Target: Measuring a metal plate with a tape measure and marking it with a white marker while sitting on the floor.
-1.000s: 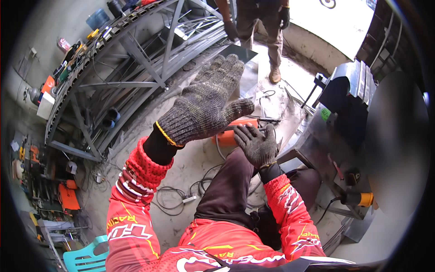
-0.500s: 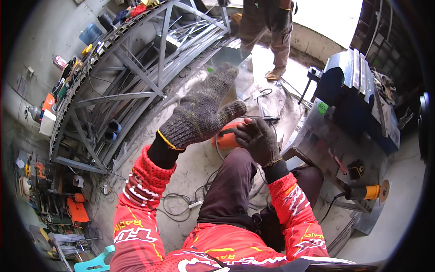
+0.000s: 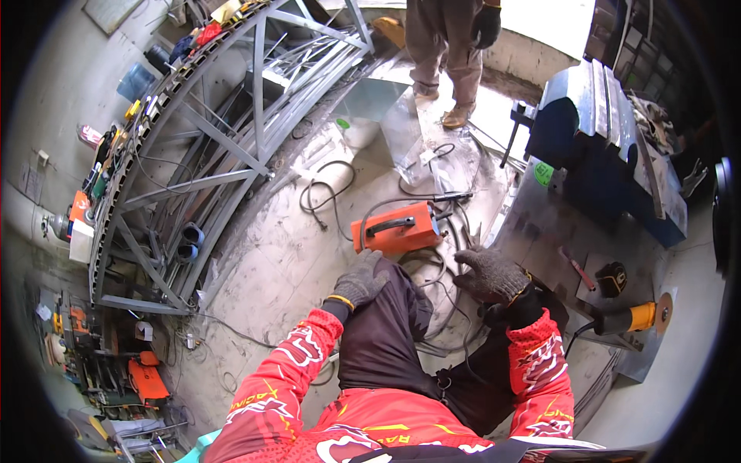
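Your left grip [image 3: 359, 282] rests on the left knee of your dark trousers [image 3: 386, 332]; whether its fingers curl, you cannot tell from this view, and no held item shows. Your right grip [image 3: 494, 275] is bare of any object, fingers spread, near your other leg, with cables [image 3: 446, 287] close by its fingertips; contact there is unclear.

To manage this moment well, let the left palm brace on the knee, relax the right wrist, and mind those loops so that no finger snags.

Just beyond your left knee, the orange machine [image 3: 397, 231] sits on the floor [image 3: 262, 255]. Its long axis runs nearly left to right across your front, tipping slightly away from you at the right; the cabled end points right, and the black handle [image 3: 390, 226] follows the same line.

Farther right, the desk [image 3: 532, 247] carries a hammer [image 3: 577, 268], a tape measure [image 3: 612, 279] and a yellow grinder [image 3: 629, 318]. Ahead, a co-worker [image 3: 448, 58] stands near the doorway.
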A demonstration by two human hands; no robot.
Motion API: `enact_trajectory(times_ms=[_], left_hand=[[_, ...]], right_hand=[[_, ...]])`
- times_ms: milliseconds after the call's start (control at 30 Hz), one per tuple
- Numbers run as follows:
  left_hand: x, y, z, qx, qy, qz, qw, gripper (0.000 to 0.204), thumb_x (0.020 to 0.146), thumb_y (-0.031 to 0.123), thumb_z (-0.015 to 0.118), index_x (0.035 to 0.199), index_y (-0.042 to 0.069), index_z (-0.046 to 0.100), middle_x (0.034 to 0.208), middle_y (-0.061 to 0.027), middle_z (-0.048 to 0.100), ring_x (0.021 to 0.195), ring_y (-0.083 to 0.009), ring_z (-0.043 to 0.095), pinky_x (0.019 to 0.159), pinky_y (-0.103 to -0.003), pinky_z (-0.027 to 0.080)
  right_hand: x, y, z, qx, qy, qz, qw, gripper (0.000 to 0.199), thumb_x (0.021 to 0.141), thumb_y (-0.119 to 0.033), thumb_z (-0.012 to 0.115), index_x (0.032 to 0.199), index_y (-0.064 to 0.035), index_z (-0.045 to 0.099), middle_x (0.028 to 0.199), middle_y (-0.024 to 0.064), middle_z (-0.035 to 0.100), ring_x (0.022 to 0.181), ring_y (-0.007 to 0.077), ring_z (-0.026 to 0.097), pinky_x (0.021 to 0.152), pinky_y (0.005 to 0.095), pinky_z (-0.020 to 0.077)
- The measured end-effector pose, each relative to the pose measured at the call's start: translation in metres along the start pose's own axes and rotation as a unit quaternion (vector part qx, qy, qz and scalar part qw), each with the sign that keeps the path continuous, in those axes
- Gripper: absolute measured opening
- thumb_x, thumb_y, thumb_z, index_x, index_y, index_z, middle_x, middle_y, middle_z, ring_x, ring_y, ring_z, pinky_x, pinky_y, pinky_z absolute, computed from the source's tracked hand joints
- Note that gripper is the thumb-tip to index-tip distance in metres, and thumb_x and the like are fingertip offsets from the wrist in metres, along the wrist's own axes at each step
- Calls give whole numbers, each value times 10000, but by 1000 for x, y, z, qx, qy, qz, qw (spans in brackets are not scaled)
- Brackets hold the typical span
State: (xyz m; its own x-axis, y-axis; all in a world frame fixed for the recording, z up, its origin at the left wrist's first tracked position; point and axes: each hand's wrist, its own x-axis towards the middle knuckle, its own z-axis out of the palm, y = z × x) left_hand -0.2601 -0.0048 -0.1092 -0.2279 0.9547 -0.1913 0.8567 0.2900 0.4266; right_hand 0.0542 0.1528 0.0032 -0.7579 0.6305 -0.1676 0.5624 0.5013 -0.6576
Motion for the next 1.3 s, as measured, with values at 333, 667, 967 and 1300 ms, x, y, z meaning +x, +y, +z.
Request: enact_trajectory(times_ms=[333, 667, 967, 1300], left_hand=[[26, 42, -1, 25, -12, -45, 999, 489, 893, 345, 645, 1299, 73, 653, 1310, -180, 640, 1224, -388, 599, 1072, -473, 470], [23, 35, 9, 107, 110, 46, 987, 390, 888, 282, 640, 1210, 75, 712, 1291, -169, 674, 1209, -363, 623, 1074, -460, 476], [25, 43, 0, 23, 31, 19, 999, 361, 901, 277, 630, 1193, 83, 714, 1245, -160, 695, 1200, -356, 629, 1062, -461, 483], [24, 46, 0, 7, 55, 25, 998, 342, 859, 270, 626, 1111, 66, 737, 1169, -167, 714, 1133, -376, 643, 1027, -479, 486]], right_hand=[[1, -1, 6, -11, -5, -67, 998, 530, 898, -417, 736, 1299, -88, 629, 1118, 215, 689, 1022, 409, 681, 880, 502, 550], [-3, -6, 4, 0, -8, -70, 998, 556, 894, -428, 741, 1321, -92, 625, 1144, 209, 690, 1045, 410, 678, 896, 503, 548], [-4, -7, -1, -2, -16, -56, 998, 556, 885, -418, 753, 1317, -90, 626, 1122, 209, 691, 1029, 409, 679, 887, 504, 544], [-4, -9, -4, 3, -40, -40, 998, 535, 907, -379, 735, 1331, -70, 625, 1175, 203, 684, 1072, 402, 677, 930, 477, 545]])
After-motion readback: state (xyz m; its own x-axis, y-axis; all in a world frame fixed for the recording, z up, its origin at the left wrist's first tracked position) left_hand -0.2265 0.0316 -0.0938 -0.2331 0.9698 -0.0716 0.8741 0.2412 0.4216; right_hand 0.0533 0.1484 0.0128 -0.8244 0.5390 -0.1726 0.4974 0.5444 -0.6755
